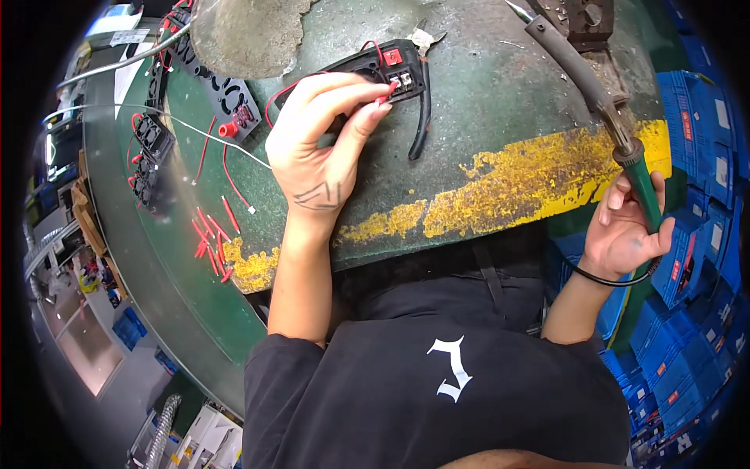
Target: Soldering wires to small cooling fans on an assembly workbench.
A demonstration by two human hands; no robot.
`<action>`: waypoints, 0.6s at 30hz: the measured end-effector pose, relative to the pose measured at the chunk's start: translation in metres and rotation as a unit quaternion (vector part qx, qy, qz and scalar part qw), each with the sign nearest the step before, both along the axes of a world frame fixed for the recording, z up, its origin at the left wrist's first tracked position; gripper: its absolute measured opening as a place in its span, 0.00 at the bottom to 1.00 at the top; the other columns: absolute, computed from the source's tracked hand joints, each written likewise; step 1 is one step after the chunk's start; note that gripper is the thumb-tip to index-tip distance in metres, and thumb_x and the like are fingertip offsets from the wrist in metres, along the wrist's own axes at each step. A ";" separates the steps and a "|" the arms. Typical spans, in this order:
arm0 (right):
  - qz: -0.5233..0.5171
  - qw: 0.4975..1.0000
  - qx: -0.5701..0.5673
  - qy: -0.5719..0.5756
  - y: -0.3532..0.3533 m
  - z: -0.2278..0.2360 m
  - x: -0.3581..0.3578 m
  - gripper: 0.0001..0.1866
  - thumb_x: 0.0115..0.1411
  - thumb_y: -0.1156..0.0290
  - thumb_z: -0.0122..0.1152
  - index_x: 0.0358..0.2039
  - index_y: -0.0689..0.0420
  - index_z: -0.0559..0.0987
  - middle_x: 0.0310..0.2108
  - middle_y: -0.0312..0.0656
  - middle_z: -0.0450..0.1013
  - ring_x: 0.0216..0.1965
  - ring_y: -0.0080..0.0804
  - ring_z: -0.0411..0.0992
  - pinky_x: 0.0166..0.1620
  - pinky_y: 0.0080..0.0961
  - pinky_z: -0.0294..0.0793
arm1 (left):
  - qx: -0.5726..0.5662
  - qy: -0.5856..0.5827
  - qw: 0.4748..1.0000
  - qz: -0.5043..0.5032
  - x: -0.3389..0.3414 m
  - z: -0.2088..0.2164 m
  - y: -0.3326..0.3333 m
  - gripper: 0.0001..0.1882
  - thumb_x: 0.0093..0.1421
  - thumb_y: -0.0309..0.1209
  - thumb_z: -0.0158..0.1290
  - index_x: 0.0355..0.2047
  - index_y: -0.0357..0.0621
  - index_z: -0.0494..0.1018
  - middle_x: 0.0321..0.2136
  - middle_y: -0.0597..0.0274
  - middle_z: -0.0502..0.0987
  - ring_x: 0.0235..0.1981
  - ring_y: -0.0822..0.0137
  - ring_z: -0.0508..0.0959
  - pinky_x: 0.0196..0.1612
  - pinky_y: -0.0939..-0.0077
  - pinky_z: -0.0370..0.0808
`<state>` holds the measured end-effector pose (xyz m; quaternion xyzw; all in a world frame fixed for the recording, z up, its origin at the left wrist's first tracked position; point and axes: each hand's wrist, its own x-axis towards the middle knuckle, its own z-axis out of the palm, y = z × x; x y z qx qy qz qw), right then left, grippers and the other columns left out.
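Note:
My left hand [316, 141] is closed in a pinch on a short red wire [388, 92], held at the metal terminals [401, 80] of a black panel [355, 66]. A red part [392, 57] sits on the panel beside those terminals, and my fingers hide part of the panel. In my right hand [621, 230] is a soldering iron [576, 74] by its green handle, past the bench's right front edge. Its tip points toward the far side of the bench, apart from the panel. Cutters with black handles [423, 129] lie against the panel's right end.
Loose red wire pieces [211, 234] lie left of my forearm. More black panels with fans [226, 105] stand at the far left, near a thin white cable [187, 125]. A rough grey slab [246, 35] is at the back. Blue boxes [695, 156] are stacked at the right.

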<state>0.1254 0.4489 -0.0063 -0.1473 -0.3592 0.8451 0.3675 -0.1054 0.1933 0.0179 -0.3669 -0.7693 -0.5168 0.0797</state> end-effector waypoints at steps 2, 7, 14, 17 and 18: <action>0.010 1.000 -0.015 0.019 0.001 -0.006 -0.004 0.37 0.64 0.39 0.43 0.57 0.61 0.71 0.40 0.61 0.75 0.30 0.39 0.74 0.22 0.24 0.73 | 0.001 -0.001 1.000 -0.008 -0.003 -0.003 -0.001 0.08 0.52 0.20 0.64 0.34 0.38 0.82 0.32 0.59 0.78 0.31 0.71 0.76 0.35 0.80 0.72; 0.016 1.000 -0.003 -0.003 -0.004 -0.018 -0.008 0.37 0.63 0.39 0.45 0.57 0.61 0.71 0.41 0.60 0.73 0.30 0.38 0.73 0.23 0.23 0.72 | -0.032 -0.098 0.994 0.043 0.011 0.005 0.013 0.04 0.55 0.21 0.62 0.32 0.37 0.80 0.30 0.64 0.74 0.27 0.76 0.71 0.32 0.83 0.68; 0.040 0.999 0.021 -0.001 0.002 -0.025 -0.006 0.37 0.63 0.39 0.46 0.58 0.60 0.70 0.44 0.60 0.73 0.33 0.37 0.73 0.26 0.22 0.72 | -0.045 -0.084 0.988 0.125 0.024 0.000 0.038 0.05 0.57 0.23 0.62 0.30 0.36 0.76 0.28 0.66 0.69 0.24 0.78 0.67 0.30 0.84 0.67; 0.057 0.998 0.023 0.006 0.001 -0.023 -0.009 0.38 0.63 0.38 0.46 0.58 0.61 0.70 0.44 0.60 0.74 0.33 0.37 0.73 0.26 0.23 0.73 | 0.019 -0.087 0.978 0.190 0.024 -0.004 0.042 0.06 0.56 0.23 0.64 0.31 0.37 0.76 0.27 0.67 0.70 0.25 0.78 0.67 0.30 0.84 0.67; 0.067 0.997 0.029 0.011 0.003 -0.025 -0.009 0.38 0.63 0.38 0.46 0.58 0.61 0.70 0.44 0.59 0.74 0.34 0.38 0.74 0.26 0.23 0.73 | 0.018 -0.085 0.978 0.189 0.024 -0.005 0.045 0.06 0.56 0.23 0.64 0.31 0.37 0.76 0.27 0.67 0.70 0.25 0.78 0.67 0.30 0.84 0.67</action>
